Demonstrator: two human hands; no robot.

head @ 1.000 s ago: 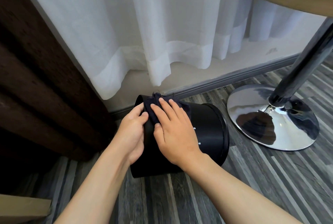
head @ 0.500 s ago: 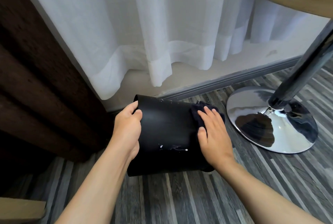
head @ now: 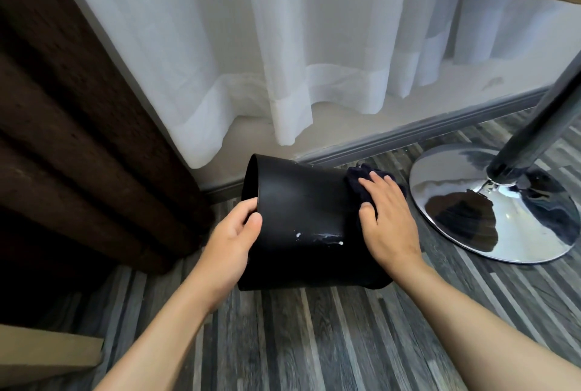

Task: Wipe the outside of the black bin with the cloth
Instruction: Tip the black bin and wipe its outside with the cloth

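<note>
Black bin (head: 301, 221) lies on its side at frame centre, on grey wood-look plank floor (head: 314, 343). Left hand (head: 234, 238) is curled round the rim, thumb outside. Right hand (head: 388, 217) is flat and open, pressing the dark cloth (head: 356, 183) on the wall near the bin's right end. Bin looks light, stiff, smooth plastic; likely to roll, so rim is the best hold. White smears (head: 320, 236) lower on the wall. Sheer curtain (head: 283, 60) above, chrome table base (head: 493, 205) just right.

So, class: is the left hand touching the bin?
Touching. The head view shows the left hand gripping the bin at its rim, thumb pressed on the outer wall, fingers hooked over the edge.
</note>
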